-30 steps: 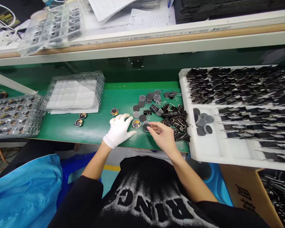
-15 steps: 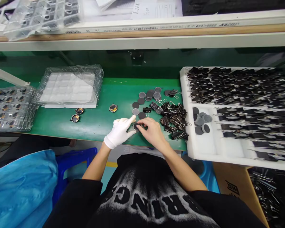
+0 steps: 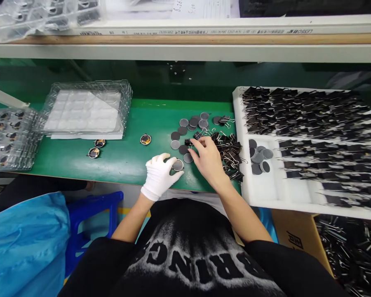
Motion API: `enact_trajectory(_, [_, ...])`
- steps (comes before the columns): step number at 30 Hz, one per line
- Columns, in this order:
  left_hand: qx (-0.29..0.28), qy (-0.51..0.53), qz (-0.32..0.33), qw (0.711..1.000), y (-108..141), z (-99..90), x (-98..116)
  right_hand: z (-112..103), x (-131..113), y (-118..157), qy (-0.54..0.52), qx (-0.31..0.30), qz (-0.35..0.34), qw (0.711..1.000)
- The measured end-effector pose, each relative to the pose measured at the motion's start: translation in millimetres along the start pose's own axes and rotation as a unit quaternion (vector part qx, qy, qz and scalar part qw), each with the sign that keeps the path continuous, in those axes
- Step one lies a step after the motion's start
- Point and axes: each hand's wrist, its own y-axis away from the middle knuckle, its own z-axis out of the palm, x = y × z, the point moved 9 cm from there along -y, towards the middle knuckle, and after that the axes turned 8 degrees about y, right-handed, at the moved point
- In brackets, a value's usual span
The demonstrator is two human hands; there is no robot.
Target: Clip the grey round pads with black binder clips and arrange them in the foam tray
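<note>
My left hand, in a white glove, rests on the green bench with thumb and fingers closed round the rim of a small round metal-rimmed part. A grey disc face shows on top of it. My bare right hand is reaching over the bench, thumb and forefinger apart, at a single black binder clip. The forefinger tip is at the clip, partly covering it. A loose grey disc lies just below the right thumb. More dark and grey discs are scattered beyond.
A pile of binder clips lies right of my hand. Beside it, a white foam tray holds rows of clips and several discs. Leftward are round parts, clear plastic trays and stacked filled trays. A shelf edge runs above.
My right hand has left the round part and moved up and right to the single binder clip. The part's grey top now shows in my left hand. The view has shifted slightly.
</note>
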Motion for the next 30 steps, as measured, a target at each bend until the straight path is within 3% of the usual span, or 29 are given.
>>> enact_trajectory(5, [-0.017,-0.025,0.040,0.999,1.4,1.2,7.7,6.8,6.0,-8.0,-0.002,-0.025,0.001,1.000])
enact_trajectory(9, [-0.012,-0.009,0.012,1.000,0.7,4.9,4.7,-27.6,6.6,1.3,-0.038,0.067,0.006,0.997])
enact_trajectory(12, [-0.015,-0.018,-0.021,0.999,-3.6,4.8,0.4,-51.7,2.2,24.2,-0.084,0.100,-0.058,0.990])
enact_trajectory(16, [-0.095,-0.022,0.049,0.994,-10.7,5.2,2.9,-48.1,-2.7,61.2,-0.122,0.017,-0.183,0.975])
enact_trajectory(20, [-0.160,0.012,0.147,0.976,-7.1,2.2,4.1,-29.8,2.8,77.3,-0.114,-0.064,-0.232,0.964])
enact_trajectory(26, [-0.060,-0.040,0.019,0.997,-6.6,0.2,-6.5,-22.6,3.8,67.5,-0.164,-0.107,-0.182,0.964])
enact_trajectory(28, [-0.066,-0.047,0.029,0.996,-5.7,7.2,-0.2,-26.3,2.4,61.6,-0.182,-0.076,-0.130,0.972])
enact_trajectory(30, [-0.075,-0.040,0.062,0.994,-6.9,11.9,4.5,-34.1,4.0,53.5,-0.186,0.001,-0.050,0.981])
